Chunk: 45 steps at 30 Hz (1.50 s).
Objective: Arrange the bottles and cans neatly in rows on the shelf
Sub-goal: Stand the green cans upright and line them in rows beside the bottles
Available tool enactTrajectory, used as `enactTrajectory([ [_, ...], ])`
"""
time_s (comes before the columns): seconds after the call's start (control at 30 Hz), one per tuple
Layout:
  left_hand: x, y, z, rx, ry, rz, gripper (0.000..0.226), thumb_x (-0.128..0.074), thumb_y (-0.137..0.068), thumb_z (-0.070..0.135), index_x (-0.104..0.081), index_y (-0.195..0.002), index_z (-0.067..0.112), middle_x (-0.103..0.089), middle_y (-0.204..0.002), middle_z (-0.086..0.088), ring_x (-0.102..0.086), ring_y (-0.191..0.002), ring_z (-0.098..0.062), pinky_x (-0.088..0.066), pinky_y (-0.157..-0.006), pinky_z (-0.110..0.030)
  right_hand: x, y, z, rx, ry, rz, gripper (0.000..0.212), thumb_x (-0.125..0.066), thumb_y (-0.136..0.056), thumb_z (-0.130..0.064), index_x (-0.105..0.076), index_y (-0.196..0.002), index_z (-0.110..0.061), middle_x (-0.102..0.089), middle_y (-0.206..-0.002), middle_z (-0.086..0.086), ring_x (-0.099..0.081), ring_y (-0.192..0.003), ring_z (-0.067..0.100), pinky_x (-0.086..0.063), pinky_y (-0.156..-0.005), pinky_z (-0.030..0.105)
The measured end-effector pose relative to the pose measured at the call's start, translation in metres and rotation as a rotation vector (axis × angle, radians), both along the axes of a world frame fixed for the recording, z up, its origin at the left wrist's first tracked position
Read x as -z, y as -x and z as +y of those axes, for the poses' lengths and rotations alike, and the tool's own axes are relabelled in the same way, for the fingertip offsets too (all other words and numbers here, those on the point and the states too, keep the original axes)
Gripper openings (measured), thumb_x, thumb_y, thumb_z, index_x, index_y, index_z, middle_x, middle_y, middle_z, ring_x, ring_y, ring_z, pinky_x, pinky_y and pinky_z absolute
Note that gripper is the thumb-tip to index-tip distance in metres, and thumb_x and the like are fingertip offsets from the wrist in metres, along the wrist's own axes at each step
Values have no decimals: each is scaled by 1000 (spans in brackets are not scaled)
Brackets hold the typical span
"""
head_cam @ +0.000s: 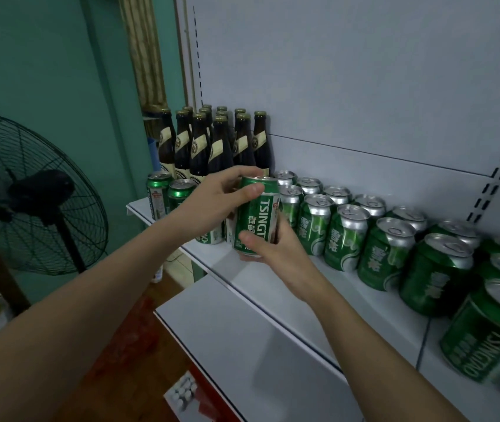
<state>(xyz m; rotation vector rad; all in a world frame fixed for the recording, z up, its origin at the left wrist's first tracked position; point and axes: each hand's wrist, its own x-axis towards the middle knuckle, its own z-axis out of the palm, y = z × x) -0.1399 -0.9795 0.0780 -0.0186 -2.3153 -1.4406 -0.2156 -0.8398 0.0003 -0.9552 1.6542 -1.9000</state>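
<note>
Tsingtao can [256, 216], green with white lettering, is held upright in both hands just above the front of the white metal shelf [273, 287]. Behind it, the shelf's pale back panel [364, 86] rises tall. To the left stands a black pedestal fan [23, 193]. Dark brown beer bottles [212, 144] cluster in rows at the shelf's far left end, and green cans with silver tops [346, 236] run in two rows along the right. Left hand [212, 199] curls its fingers round the can's upper part, thumb across the front. Right hand [276, 251] grips the can's base, thumb pressed on the front.
</note>
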Motion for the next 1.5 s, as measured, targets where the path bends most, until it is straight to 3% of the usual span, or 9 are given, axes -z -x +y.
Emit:
enactTrajectory([
  [0.2,-18,-12,6,5,-39,-91,57,-60,-90,43,-47,-143,26,-63,-125,5,-65,-111,-12,-61,-80,-37,-22,-19,14,78,-10,71,38,-78,-86,-14,-58,-117,-21,-73,-107,3,-72,-97,21,-62,-83,35],
  [0.3,-34,-22,12,11,47,-147,71,-69,-74,54,-51,-137,28,-64,-120,6,-67,-104,-11,-62,-79,-42,-30,-36,21,115,-28,92,38,-78,-86,-15,-59,-119,-13,-74,-103,7,-73,-93,26,-62,-81,37],
  [0.4,-42,-33,21,34,117,-146,64,-76,-68,52,-58,-124,28,-68,-110,5,-71,-93,-9,-63,-75,-41,-36,-51,33,156,-43,102,36,-79,-85,-16,-62,-116,-13,-75,-100,6,-73,-92,27,-62,-81,37],
  [0.53,-44,-48,34,93,95,-140,46,-77,-82,38,-59,-121,23,-69,-109,0,-72,-91,-10,-63,-71,-39,-39,-75,50,202,-68,89,37,-79,-84,-16,-61,-117,-15,-75,-99,4,-74,-91,25,-62,-78,32],
  [0.83,-28,-105,89,262,-17,-117,49,-78,-83,27,-57,-126,17,-68,-107,2,-73,-85,-9,-62,-67,-35,-30,-152,111,365,-155,129,38,-82,-82,-21,-62,-113,-22,-69,-104,-1,-72,-94,19,-62,-83,38],
  [1.07,-21,-135,148,325,43,-79,65,-79,-78,45,-55,-134,24,-59,-122,7,-64,-103,-5,-63,-75,-40,-31,-206,178,533,-161,123,54,-76,-87,-34,-47,-132,-25,-62,-120,1,-73,-94,17,-63,-78,39],
  [1.17,-28,-141,182,383,38,-68,50,-80,-80,41,-60,-123,26,-63,-112,10,-66,-91,5,-62,-70,-34,-37,-220,211,582,-169,155,49,-75,-88,-34,-48,-129,-26,-65,-115,-1,-74,-89,14,-62,-80,43],
  [1.23,-34,-143,206,423,39,-67,44,-80,-80,38,-62,-118,26,-68,-106,8,-70,-90,-1,-61,-68,-31,-41,-225,235,610,-158,176,47,-75,-88,-32,-50,-127,-26,-67,-113,-3,-72,-92,9,-62,-83,39],
  [1.5,-40,-135,343,519,123,-63,50,-80,-77,42,-61,-120,25,-69,-111,4,-71,-95,-16,-62,-77,-44,-44,-238,371,661,-104,124,43,-74,-89,-26,-49,-124,-21,-69,-108,4,-75,-85,22,-63,-75,36],
])
